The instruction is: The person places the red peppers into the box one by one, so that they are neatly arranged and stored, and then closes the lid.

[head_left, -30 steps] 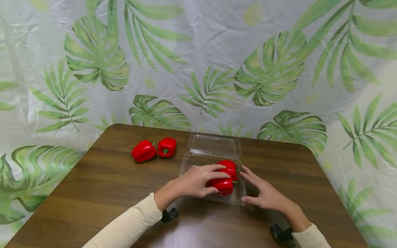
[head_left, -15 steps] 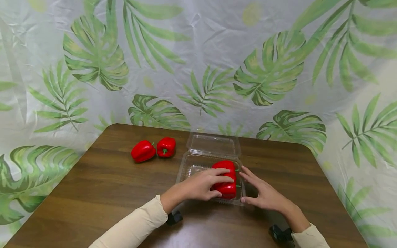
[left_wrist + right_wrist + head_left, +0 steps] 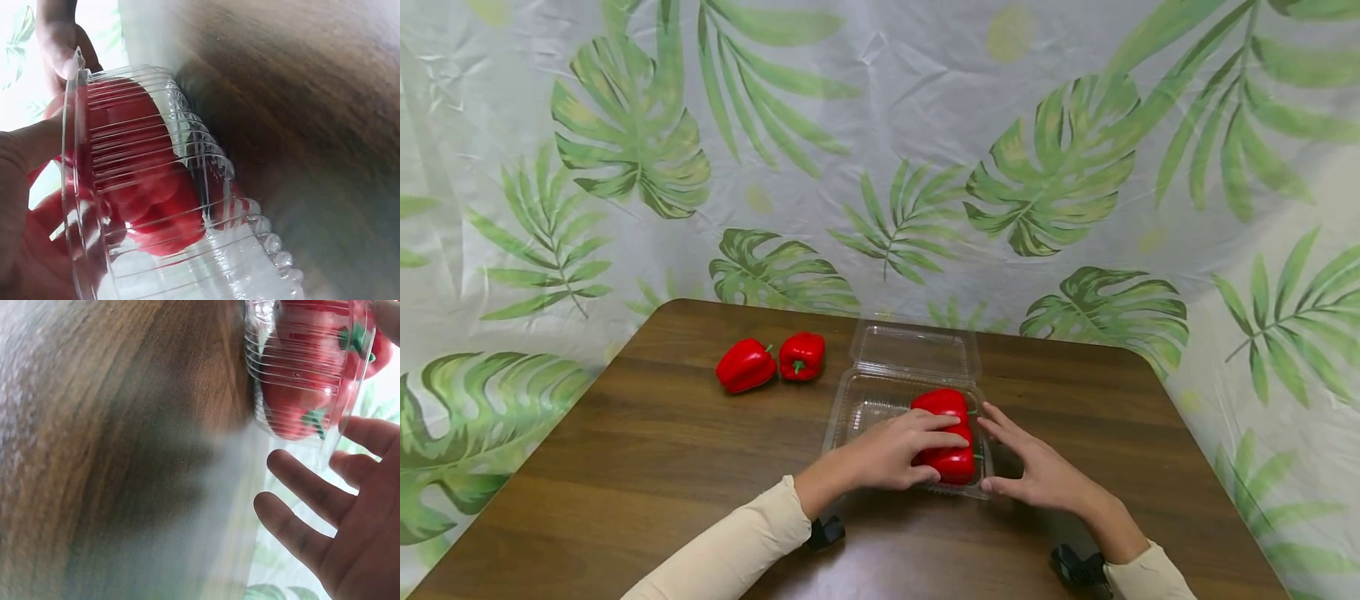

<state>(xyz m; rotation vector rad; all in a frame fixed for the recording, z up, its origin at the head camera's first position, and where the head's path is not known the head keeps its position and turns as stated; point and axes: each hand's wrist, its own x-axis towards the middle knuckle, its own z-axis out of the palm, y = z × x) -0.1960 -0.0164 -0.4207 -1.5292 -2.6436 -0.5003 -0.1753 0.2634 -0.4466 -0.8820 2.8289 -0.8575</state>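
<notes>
A left hand (image 3: pixel 891 450) is gripping the near red pepper (image 3: pixel 955 468) inside a clear plastic container (image 3: pixel 874 410).
Its fingers are lying across the pepper's top, the thumb resting at the near side; the far red pepper (image 3: pixel 942 402) is sitting just behind, both toward the container's right end with stems pointing right. The right hand (image 3: pixel 1045 471) is touching the right rim, fingers spread and grasping nothing. The clear lid (image 3: pixel 913 346) is lying folded back, and two loose red peppers (image 3: pixel 745 367) are resting on the wooden table (image 3: pixel 662 467) farther left.
</notes>
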